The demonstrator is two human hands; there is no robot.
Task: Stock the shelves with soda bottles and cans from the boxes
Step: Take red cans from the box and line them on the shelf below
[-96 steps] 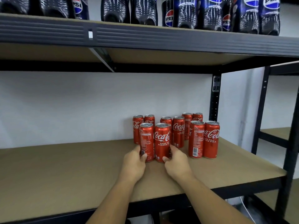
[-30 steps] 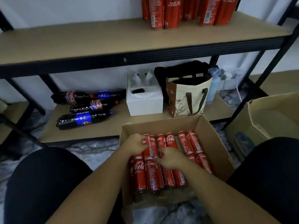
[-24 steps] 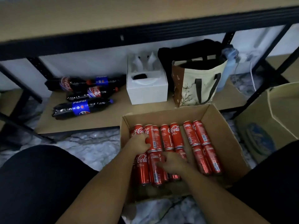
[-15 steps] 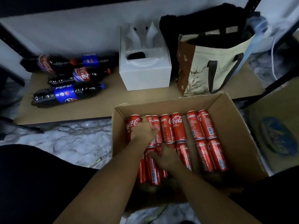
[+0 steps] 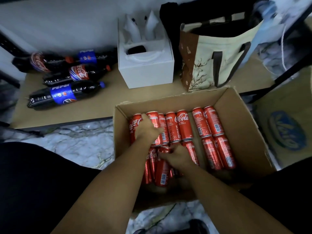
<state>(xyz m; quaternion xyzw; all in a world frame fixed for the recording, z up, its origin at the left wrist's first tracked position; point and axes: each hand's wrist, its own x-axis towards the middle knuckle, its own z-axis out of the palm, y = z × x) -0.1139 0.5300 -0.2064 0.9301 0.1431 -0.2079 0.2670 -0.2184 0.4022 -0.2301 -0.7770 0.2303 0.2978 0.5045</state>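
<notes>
Marble floor (image 5: 81, 146) under box (image 5: 244, 132); left hand (image 5: 146, 130) and right hand (image 5: 179, 157) fingers (image 5: 143, 116) grip cans (image 5: 162, 173).

Four soda bottles (image 5: 62, 96) lay on the low shelf (image 5: 101, 105): two Coca-Cola, two Pepsi. One open cardboard box (image 5: 244, 125) held at least twelve red cans (image 5: 184, 126): seven in the far row and five showing in the near row. Any others were hidden beneath the left hand (image 5: 146, 130) and right hand (image 5: 177, 157). There were also one second cardboard box (image 5: 287, 135) at right, one white box (image 5: 146, 71) and one tote bag (image 5: 224, 65).

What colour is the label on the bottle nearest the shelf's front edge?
The label is blue with white Pepsi lettering; head view.
</notes>
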